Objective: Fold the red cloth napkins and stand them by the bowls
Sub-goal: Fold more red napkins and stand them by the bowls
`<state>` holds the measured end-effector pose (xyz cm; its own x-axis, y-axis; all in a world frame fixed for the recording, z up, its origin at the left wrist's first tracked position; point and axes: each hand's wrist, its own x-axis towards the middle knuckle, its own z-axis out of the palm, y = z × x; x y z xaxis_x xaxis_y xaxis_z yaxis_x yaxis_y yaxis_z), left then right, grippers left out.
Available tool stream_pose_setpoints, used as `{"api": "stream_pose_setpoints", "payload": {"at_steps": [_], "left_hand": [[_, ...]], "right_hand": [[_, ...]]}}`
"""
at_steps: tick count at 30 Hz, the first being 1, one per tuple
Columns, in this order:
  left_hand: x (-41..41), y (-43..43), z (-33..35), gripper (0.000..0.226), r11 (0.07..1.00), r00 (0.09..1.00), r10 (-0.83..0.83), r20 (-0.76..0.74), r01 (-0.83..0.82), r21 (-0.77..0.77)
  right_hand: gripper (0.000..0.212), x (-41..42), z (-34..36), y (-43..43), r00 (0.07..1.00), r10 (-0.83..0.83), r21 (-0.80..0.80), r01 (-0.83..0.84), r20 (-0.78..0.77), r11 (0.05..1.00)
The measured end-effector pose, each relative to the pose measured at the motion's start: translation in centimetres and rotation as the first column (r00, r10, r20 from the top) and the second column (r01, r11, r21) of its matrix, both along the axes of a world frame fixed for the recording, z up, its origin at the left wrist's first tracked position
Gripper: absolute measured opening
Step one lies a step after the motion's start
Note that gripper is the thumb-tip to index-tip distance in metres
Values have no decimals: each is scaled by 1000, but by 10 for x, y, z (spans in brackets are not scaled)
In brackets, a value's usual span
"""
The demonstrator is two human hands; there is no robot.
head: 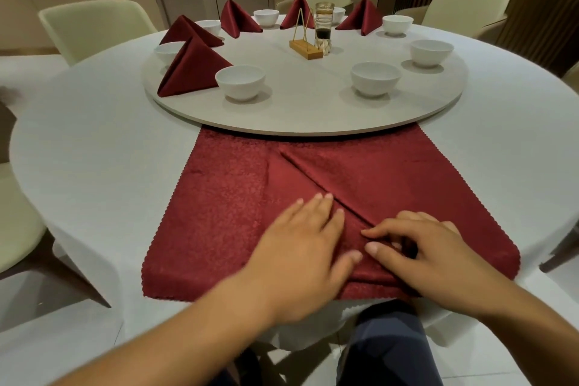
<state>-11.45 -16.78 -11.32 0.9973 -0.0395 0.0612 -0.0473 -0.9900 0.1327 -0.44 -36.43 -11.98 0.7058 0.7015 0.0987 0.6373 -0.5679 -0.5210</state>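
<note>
Napkin [391, 178] flat at lower centre of frame, near counter [94, 150] edge, diagonal fold half made. Left hand [308, 244]: grip open, palm pressing cloth. Right hand [429, 251]: grip pinches fold edge. Risk: cloth slides under palm, crease skews, napkin slumps beside bowl [240, 81].

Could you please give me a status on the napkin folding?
Left hand flat on the dark red cloth napkin; right hand pinches its diagonal fold. Five folded napkins standing by white bowls. Nothing obstructing.
</note>
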Motion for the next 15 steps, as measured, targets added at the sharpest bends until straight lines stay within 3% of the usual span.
{"api": "stream_pose_setpoints", "payload": {"at_steps": [5,10,15], "left_hand": [[-10,-8,-18,72,998,998,18,-58,-15,61],[-10,12,-17,75,995,987,-22,-160,37,92],[-19,45,-7,73,986,962,-109,-250,136,92]], "right_hand": [[62,-6,-2,-4,997,41,-67,-36,73,997],[71,-4,-1,-7,995,63,-125,-53,81,991],[68,-5,1,-6,996,67,-134,-58,62,989]]}}
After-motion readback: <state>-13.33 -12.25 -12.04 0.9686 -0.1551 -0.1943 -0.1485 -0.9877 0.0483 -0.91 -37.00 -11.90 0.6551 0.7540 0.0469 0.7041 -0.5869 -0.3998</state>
